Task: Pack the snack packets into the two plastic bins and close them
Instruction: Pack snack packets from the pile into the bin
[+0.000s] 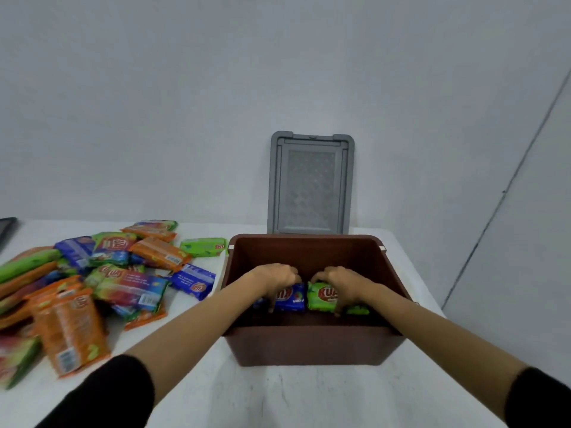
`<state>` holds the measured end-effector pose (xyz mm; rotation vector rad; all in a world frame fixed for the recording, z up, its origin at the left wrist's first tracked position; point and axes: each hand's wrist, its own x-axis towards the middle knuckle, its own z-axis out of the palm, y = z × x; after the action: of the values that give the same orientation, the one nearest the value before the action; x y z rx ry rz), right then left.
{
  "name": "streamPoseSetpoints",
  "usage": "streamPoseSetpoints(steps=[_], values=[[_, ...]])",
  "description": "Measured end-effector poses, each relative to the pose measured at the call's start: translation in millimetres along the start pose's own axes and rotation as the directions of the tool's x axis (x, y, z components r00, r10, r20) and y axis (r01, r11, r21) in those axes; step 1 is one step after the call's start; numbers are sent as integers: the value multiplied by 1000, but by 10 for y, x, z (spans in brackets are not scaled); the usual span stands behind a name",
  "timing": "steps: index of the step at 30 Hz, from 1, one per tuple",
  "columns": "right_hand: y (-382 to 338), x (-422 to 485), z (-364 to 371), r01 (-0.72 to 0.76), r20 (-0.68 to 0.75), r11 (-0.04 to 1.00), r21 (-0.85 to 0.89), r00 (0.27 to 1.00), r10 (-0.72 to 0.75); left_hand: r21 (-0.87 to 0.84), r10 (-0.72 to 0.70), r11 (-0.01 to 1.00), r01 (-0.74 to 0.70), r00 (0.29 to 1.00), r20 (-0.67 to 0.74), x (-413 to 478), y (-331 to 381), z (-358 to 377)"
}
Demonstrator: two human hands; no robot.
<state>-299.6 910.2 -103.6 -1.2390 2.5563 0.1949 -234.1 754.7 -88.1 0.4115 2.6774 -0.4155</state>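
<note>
A brown plastic bin (pixel 309 344) stands open on the white table in front of me. Both my hands reach down inside it. My left hand (pixel 275 278) grips a blue snack packet (pixel 292 299) at the bin's bottom. My right hand (pixel 336 282) grips a green snack packet (pixel 321 296) right beside the blue one. A second green packet (pixel 358 310) peeks out under my right wrist. A heap of orange, green, blue and multicoloured snack packets (pixel 102 273) lies on the table to the left of the bin.
A grey bin lid (pixel 310 183) leans upright against the wall behind the bin. A lone green packet (pixel 202 247) lies just left of the bin's far corner. A dark object (pixel 6 227) sits at the table's far left edge.
</note>
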Motion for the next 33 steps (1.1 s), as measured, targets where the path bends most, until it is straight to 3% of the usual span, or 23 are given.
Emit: streamPoseSetpoints(steps=[6, 14, 21, 27, 33], values=[[50, -4, -26, 49, 17, 999, -23, 999, -48, -53, -109, 993, 107, 993, -35, 9, 101, 32], [55, 64, -28, 6, -60, 998, -59, 998, -10, -76, -220, 974, 214, 972, -81, 101, 196, -41], [74, 85, -32, 21, -88, 998, -62, 996, -27, -208, -203, 965, 161, 958, -201, 87, 80, 61], [41, 83, -48, 16, -47, 996, -91, 999, -20, -264, -168, 958, 115, 968, -188, 110, 56, 90], [29, -36, -137, -12, -125, 991, 134, 992, 29, -410, -200, 904, 119, 967, -161, -19, 27, 5]])
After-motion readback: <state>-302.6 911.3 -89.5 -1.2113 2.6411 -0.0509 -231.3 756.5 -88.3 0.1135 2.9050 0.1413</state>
